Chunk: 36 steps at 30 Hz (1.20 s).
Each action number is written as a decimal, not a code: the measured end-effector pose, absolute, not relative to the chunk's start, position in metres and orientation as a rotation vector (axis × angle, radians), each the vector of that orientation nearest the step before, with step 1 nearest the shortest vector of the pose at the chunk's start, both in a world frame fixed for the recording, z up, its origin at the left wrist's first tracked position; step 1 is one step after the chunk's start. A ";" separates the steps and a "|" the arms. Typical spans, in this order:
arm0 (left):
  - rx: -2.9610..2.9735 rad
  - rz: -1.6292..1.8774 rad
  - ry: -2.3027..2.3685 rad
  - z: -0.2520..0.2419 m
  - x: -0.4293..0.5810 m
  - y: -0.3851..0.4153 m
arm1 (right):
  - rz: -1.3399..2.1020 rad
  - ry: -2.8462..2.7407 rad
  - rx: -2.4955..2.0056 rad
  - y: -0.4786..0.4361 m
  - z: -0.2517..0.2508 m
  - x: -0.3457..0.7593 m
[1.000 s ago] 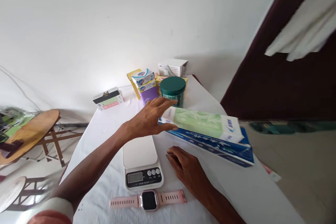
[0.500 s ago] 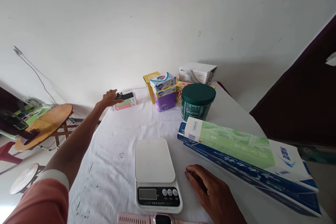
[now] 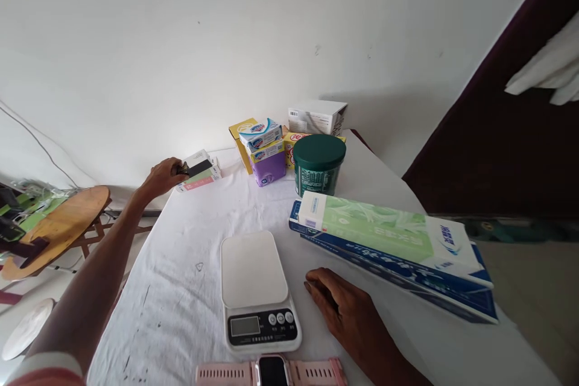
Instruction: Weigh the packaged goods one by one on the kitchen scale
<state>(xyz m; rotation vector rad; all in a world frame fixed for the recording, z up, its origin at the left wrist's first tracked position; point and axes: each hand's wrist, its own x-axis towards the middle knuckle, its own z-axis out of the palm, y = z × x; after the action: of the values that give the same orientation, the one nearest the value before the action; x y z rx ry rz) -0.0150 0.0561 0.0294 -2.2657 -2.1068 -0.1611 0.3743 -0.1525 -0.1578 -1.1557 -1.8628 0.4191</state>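
Observation:
My left hand (image 3: 161,178) reaches to the far left of the table, its fingers closed on a small dark object (image 3: 182,168) whose kind is too small to make out. That object is at the left end of a flat white, green and pink box (image 3: 201,179), which has a black strip on top. Near the front, my right hand (image 3: 346,304) rests on the cloth with its fingers curled in, and nothing shows in it. Just left of it lies a white kitchen scale (image 3: 254,271) with a dark display. A pink-strapped smartwatch (image 3: 272,370) lies before the scale.
Long blue and green boxes (image 3: 380,229) are stacked on the right. Behind them stand a green-lidded tub (image 3: 319,154), a purple pack (image 3: 270,170) under soap boxes (image 3: 261,134), yellow boxes and a white box (image 3: 318,113). A wooden stool (image 3: 72,217) is off to the left.
My left hand has drawn slightly left and its spread fingers have closed on the small dark object. The right hand stays curled on the table. The whole view has turned somewhat to the right.

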 end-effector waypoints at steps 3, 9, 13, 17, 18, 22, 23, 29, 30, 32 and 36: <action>-2.466 -0.272 -1.982 0.029 -0.001 0.005 | 0.459 -1.864 -1.171 -0.154 -0.157 0.374; -2.932 -0.170 -1.703 0.003 0.049 -0.087 | 0.529 -1.859 -1.204 -0.156 -0.154 0.374; -3.028 -0.122 -1.636 -0.013 0.074 -0.113 | 0.542 -1.862 -1.215 -0.156 -0.152 0.374; -3.046 -0.135 -1.604 -0.028 0.079 -0.118 | 0.536 -1.851 -1.211 -0.156 -0.148 0.373; -3.047 -0.148 -1.593 -0.030 0.078 -0.118 | 0.540 -1.853 -1.212 -0.156 -0.148 0.373; -2.982 -0.183 -1.590 -0.026 0.073 -0.121 | 0.541 -1.870 -1.216 -0.157 -0.146 0.373; -2.957 -0.186 -1.595 -0.023 0.073 -0.122 | 0.542 -1.874 -1.216 -0.157 -0.146 0.373; -2.928 -0.222 -1.527 -0.020 0.078 -0.126 | 0.546 -1.872 -1.226 -0.157 -0.147 0.373; -2.938 -0.228 -1.514 -0.023 0.080 -0.126 | 0.546 -1.868 -1.227 -0.157 -0.147 0.373; -2.963 -0.223 -1.510 -0.028 0.083 -0.126 | 0.549 -1.859 -1.219 -0.158 -0.147 0.373; -2.999 -0.148 -1.559 -0.028 0.087 -0.124 | 0.561 -1.849 -1.205 -0.158 -0.148 0.374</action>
<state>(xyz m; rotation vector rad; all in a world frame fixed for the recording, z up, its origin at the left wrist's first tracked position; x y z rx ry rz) 0.0875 -0.1243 -0.0276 -2.9995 -1.5585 -0.1478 0.3736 -0.1583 -0.1484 -1.2053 -1.8491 0.5610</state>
